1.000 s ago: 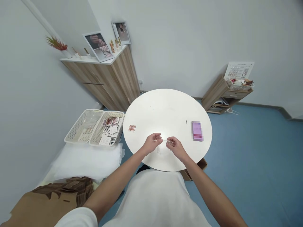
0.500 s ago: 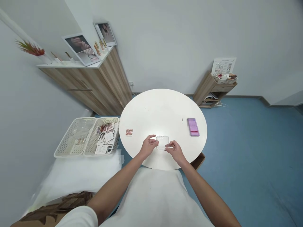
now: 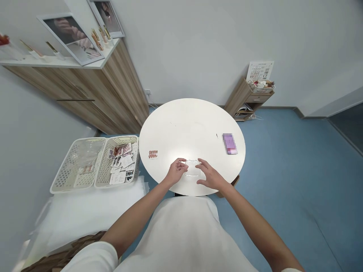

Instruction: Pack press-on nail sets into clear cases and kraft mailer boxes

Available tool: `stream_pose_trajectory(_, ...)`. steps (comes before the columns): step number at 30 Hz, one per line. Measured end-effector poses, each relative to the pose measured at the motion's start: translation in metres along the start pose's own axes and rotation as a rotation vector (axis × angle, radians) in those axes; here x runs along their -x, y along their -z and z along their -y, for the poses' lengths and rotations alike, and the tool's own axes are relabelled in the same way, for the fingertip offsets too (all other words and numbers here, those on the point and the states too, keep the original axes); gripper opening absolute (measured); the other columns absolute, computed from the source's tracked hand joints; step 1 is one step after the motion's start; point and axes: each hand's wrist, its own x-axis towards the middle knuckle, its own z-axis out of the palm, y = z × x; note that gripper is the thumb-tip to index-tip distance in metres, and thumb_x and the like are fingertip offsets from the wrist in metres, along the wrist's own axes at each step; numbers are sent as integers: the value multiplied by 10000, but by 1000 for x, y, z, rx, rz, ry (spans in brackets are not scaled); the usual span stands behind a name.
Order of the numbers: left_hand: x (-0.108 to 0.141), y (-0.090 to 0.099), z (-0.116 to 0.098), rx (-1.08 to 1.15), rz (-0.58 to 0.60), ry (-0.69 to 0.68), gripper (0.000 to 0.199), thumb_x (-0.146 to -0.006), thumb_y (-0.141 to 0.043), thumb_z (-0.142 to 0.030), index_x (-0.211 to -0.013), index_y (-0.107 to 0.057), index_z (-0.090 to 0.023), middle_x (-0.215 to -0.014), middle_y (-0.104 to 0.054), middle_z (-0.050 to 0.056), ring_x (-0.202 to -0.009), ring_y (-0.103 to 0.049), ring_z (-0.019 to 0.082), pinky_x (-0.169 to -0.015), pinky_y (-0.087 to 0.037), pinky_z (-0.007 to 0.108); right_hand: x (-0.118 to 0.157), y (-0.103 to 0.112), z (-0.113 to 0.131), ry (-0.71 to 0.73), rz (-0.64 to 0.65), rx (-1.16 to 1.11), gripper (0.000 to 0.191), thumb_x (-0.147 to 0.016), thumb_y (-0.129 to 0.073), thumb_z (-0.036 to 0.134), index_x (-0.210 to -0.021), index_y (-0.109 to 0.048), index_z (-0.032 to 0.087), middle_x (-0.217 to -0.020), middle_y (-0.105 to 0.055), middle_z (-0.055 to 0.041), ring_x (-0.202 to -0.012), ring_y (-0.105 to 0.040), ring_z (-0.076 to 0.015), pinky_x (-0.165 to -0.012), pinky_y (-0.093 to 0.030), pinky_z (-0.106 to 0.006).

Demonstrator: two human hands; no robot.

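A small clear plastic case [image 3: 193, 169] is near the front edge of the round white table [image 3: 187, 113]. My left hand [image 3: 176, 170] grips its left side between thumb and fingers. On the right, my right hand [image 3: 209, 176] has thumb and fingers spread apart, its fingertips beside the case's upper right corner. A card with two rows of reddish nail tips [image 3: 153, 154] lies on the table's left. Toward the right edge is a purple pack [image 3: 229, 144], blurred, with a small dark object [image 3: 217, 135] beside it.
Left of the table, one white basket [image 3: 133, 141] holds many cards and another [image 3: 61, 172] holds clear plastic packs. A wooden cabinet [image 3: 119, 87] stands at the back left, a small shelf unit [image 3: 238, 96] at the back right.
My right hand has opened, its thumb coming away from the case's right side. My left hand stays on the case. The whole view has shifted somewhat.
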Motion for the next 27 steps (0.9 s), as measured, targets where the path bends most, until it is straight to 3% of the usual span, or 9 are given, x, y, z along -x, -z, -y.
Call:
stream_pose_trajectory(7, 6, 5, 3, -114, 46, -29, 362, -744, -559, -376, -1052, -502, -193, -816, -570, 27, -731, -572, 123, -741, -463, 321, -4, -9, -4, 47, -58, -67, 442, -676, -623, 240, -1093, -476, 248, -1313, -366, -109, -1176, -410, -261, -860, -446, -427)
stream_pose_trajectory(9, 10, 10, -1, -220, 90, -74, 504, -706, -605, -382, -1158, -452, -220, -947, -572, 56, -821, -572, 146, -803, -438, 343, -7, -6, -6, 71, -82, -77, 420, -684, -607, 243, -1085, -483, 241, -1305, -377, -111, -1171, -416, -256, -866, -444, -421)
stream_pose_trajectory(11, 12, 13, -6, -328, 123, -126, 782, -600, -703, -375, -1278, -332, -252, -1076, -540, 74, -914, -551, 171, -866, -400, 363, -9, -3, -9, 89, -112, -95, 414, -683, -602, 250, -1080, -487, 235, -1299, -386, -111, -1170, -418, -251, -875, -441, -416)
stream_pose_trajectory(14, 9, 15, -11, -429, 151, -176, 1036, -487, -771, -368, -1346, -201, -267, -1118, -520, 76, -909, -541, 175, -874, -389, 367, -10, 2, -13, 95, -132, -124, 426, -670, -615, 269, -1076, -492, 229, -1288, -403, -114, -1167, -425, -248, -887, -437, -410)
stream_pose_trajectory(20, -6, 9, -10, -437, 182, -235, 768, -560, -734, -335, -1251, -411, -245, -922, -561, 34, -766, -514, 138, -777, -427, 318, -12, 6, -21, 39, -131, -156, 423, -638, -638, 278, -1041, -517, 234, -1266, -441, -114, -1139, -456, -263, -885, -429, -433)
stream_pose_trajectory(27, -9, 6, -13, -362, 180, -172, 733, -545, -741, -308, -1215, -451, -237, -855, -552, 15, -775, -507, 144, -788, -428, 321, -17, 9, -26, 6, -111, -178, 422, -603, -667, 315, -1002, -552, 240, -1244, -472, -103, -1114, -477, -260, -886, -423, -431)
